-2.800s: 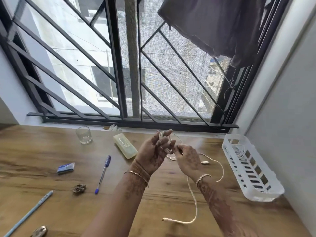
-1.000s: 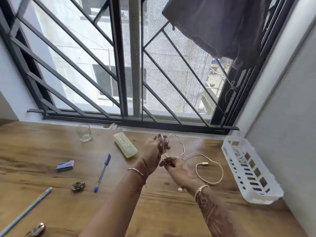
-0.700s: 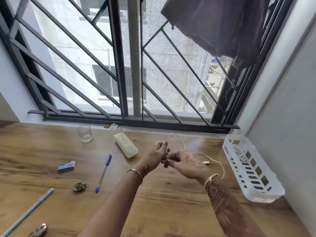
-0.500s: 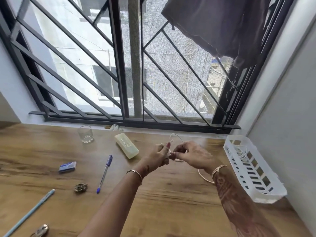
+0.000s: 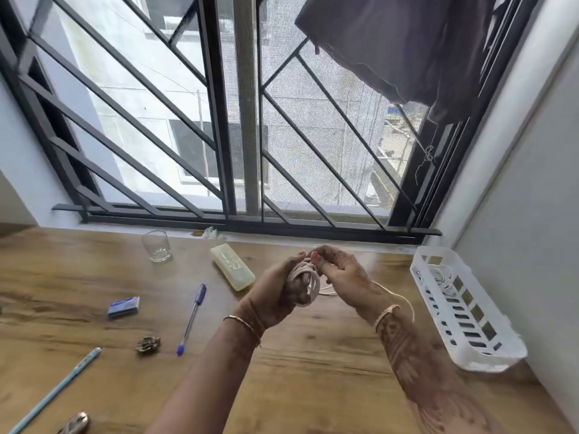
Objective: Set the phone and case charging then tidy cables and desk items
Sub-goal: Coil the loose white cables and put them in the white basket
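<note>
Above the worktop (image 5: 313, 380), the left hand (image 5: 275, 292) has its grip curled round the white cable (image 5: 305, 272), a fatter coil than a moment ago. The right hand (image 5: 344, 274) pinches the last strand, and the long tail that trailed earlier is nearly wound in. The coil probably goes next into the white basket (image 5: 463, 333) beyond.

The pen (image 5: 191, 317) lies between the eraser (image 5: 123, 306) and the hands, basket (image 5: 463, 311) far right.

A wooden desk (image 5: 94, 270) fills the lower view. At 12 o'clock, a large window (image 5: 313, 111) behind a black metal grille (image 5: 216, 104) lets in daylight. A dark cloth (image 5: 391, 42) hangs at 1 o'clock. A grey wall (image 5: 532, 214) stands at 3 o'clock.
</note>
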The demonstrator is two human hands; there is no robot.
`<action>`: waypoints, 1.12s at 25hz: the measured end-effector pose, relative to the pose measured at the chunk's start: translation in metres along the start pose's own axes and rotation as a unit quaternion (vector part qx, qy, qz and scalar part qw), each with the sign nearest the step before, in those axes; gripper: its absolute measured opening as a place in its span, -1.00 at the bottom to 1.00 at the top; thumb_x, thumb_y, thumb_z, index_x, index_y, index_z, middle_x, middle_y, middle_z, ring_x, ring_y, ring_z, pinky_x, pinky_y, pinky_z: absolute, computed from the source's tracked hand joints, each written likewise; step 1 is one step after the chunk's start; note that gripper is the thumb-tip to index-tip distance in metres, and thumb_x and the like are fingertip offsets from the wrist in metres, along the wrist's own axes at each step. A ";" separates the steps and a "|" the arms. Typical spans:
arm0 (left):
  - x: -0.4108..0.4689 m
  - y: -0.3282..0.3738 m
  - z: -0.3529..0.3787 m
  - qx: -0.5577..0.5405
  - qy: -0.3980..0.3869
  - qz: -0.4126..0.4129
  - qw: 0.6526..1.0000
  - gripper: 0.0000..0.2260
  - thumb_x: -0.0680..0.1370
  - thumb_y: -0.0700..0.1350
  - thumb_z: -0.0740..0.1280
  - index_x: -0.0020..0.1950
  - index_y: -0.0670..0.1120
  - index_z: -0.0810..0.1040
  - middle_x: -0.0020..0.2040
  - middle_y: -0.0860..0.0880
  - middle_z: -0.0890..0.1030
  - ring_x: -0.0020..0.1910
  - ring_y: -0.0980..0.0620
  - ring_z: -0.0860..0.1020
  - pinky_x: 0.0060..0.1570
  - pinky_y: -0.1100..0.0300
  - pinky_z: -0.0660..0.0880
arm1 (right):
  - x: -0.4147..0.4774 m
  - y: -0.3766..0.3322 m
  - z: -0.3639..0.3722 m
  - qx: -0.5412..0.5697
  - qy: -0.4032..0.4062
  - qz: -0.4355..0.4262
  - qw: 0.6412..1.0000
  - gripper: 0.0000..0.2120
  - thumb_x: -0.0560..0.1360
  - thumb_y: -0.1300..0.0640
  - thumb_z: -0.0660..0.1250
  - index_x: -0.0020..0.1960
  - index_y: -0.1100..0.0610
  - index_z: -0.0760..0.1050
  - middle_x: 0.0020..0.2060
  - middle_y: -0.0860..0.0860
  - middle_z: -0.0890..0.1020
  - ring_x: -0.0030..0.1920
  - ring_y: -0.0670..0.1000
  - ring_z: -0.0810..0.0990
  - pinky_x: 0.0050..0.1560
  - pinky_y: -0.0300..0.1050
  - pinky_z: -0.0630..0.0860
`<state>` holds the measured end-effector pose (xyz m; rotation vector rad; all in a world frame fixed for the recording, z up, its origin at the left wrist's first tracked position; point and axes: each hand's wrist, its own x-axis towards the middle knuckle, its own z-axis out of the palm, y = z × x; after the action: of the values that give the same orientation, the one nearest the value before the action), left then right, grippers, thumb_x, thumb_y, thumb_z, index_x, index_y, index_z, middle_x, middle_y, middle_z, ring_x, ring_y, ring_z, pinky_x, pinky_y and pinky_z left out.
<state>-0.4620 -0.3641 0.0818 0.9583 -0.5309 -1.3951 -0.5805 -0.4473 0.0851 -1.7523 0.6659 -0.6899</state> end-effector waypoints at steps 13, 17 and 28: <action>-0.003 0.004 -0.003 -0.172 0.038 0.016 0.984 -0.51 0.58 -0.10 0.12 -0.55 -0.12 0.48 -0.71 0.02 0.32 -0.78 0.18 0.18 -0.73 0.43 0.17 | -0.013 0.018 0.024 0.132 0.047 0.055 0.989 -0.84 0.52 0.27 0.32 -0.04 0.08 0.64 -0.11 0.00 0.69 -0.06 -0.05 0.60 0.04 -0.15 0.51; 0.009 -0.001 -0.014 -0.194 0.092 0.025 0.976 -0.61 0.55 -0.08 0.18 -0.49 -0.10 0.39 -0.67 0.06 0.32 -0.75 0.17 0.20 -0.73 0.40 0.19 | -0.015 0.008 0.023 0.093 0.026 0.085 0.992 -0.79 0.58 0.07 0.24 -0.06 0.07 0.64 -0.17 -0.06 0.63 -0.11 -0.10 0.53 -0.06 -0.29 0.42; 0.024 -0.011 -0.025 -0.133 0.034 0.020 0.990 -0.52 0.46 0.05 0.21 -0.04 -0.40 0.57 -0.56 -0.05 0.45 -0.68 0.13 0.29 -0.69 0.40 0.25 | -0.020 0.000 0.033 0.025 0.109 0.021 0.993 -0.77 0.37 0.35 0.36 -0.09 0.07 0.64 -0.21 0.02 0.72 -0.19 -0.05 0.70 -0.13 -0.19 0.62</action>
<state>-0.4441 -0.3800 0.0542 0.7732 -0.3021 -1.3531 -0.5697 -0.4122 0.0746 -1.6260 0.8264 -0.8696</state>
